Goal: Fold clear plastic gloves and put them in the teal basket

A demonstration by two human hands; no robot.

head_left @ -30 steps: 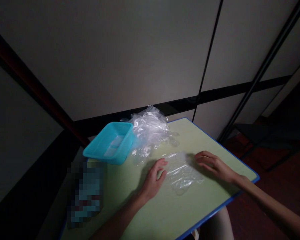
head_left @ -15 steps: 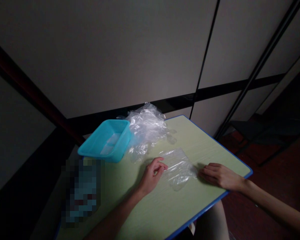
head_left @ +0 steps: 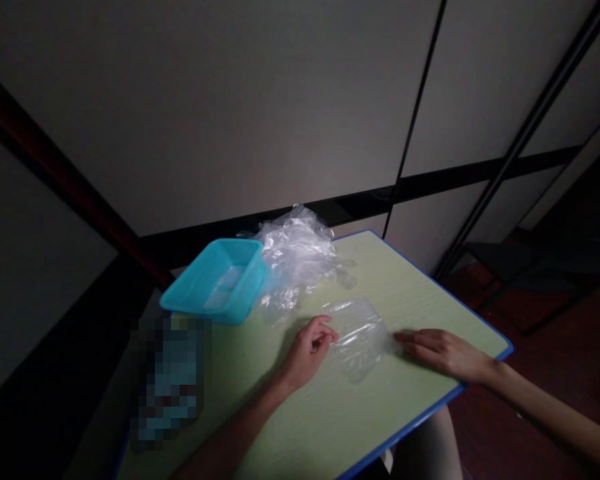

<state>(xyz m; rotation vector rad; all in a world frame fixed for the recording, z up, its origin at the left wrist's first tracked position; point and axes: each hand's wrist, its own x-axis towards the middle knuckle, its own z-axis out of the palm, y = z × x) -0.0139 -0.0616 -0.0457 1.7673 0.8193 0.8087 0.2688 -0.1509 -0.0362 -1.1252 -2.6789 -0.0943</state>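
Observation:
A clear disposable plastic glove (head_left: pixel 357 333) lies flat and slightly creased on the table, with rounded finger-like lobes toward the near side. My left hand (head_left: pixel 307 353) is at its left edge, thumb and a fingertip brought together on the film, the other fingers curled. On the opposite side my right hand (head_left: pixel 437 350) rests palm down, fingers stretched toward the glove's right edge and touching or nearly touching it. Behind them is a crumpled heap of similar clear plastic gloves (head_left: pixel 300 243).
A turquoise plastic basin (head_left: pixel 247 293) stands at the table's back left, with something pale inside. Nearer, a pixelated item (head_left: pixel 173 380) lies on the left side. The yellow-green table (head_left: pixel 420 310) has a blue edge and stands against pale cabinet panels (head_left: pixel 260 120). A dark chair (head_left: pixel 525 267) is at right.
My right hand's fingers have straightened from a curled pose and reach a little further toward the glove. My left hand has hardly moved. The view has shifted slightly.

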